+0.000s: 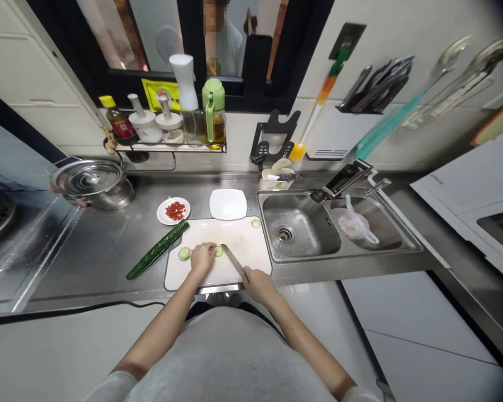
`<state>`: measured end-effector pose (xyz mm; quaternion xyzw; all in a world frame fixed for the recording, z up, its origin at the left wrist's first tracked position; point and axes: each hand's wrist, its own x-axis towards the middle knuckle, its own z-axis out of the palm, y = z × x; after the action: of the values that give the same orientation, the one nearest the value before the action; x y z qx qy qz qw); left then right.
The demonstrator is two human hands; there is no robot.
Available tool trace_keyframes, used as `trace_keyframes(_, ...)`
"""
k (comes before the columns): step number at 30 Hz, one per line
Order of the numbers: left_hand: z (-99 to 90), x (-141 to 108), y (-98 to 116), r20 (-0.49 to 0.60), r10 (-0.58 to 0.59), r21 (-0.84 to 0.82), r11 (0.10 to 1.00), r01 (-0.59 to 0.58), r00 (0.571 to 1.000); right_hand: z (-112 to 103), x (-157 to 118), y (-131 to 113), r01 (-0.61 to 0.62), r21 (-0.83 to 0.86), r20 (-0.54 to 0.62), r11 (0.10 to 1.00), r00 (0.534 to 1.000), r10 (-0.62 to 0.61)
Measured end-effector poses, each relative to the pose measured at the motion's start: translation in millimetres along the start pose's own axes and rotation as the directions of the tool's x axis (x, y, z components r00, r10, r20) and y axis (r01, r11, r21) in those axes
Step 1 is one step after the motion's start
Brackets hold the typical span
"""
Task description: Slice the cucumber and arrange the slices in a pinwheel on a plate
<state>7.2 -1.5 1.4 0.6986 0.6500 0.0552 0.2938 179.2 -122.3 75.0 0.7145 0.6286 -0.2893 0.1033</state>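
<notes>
My left hand (pixel 202 258) is closed over a pale green vegetable, which looks peeled. One end of the vegetable (pixel 184 254) shows left of the hand, and a pale green cut part (pixel 219 250) shows by the fingertips. A kitchen knife (pixel 233 261) is gripped by its handle in my right hand (pixel 257 283), its blade slanting up and left with the tip beside that cut part. Beneath both hands lies a white cutting board (pixel 238 234). A pale end slice (pixel 256 223) rests in its far right corner. My fingers hide the vegetable's middle.
A dark green cucumber (pixel 157 250) lies left of the board, partly against its edge. Behind are a plate of chopped red pieces (pixel 175 211) and a white square plate (pixel 228 204). A lidded steel pot (pixel 100 184) stands far left; a double sink (pixel 302 223) is at right.
</notes>
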Motion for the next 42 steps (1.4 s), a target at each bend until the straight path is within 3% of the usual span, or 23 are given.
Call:
trace_keyframes(6, 1.9, -5, -5, -0.011, 0.009, 0.095, 0.995, -0.007, 1.000, 7, 0, -8, 0.033, -0.025, 0.030, 0.999, 0.999, -0.032)
trace_keyframes(24, 6.6, -7, -3, -0.033, 0.008, 0.084, 0.996, -0.005, 0.999, 15, 4, -10, 0.034, -0.020, 0.052, 0.999, 0.998, -0.033)
trace_keyframes(42, 4.5, -3, -1, -0.005, -0.029, 0.078, 0.997, 0.029, 1.000, 8, 19, -12, 0.041, -0.042, 0.122, 0.998, 0.992, -0.036)
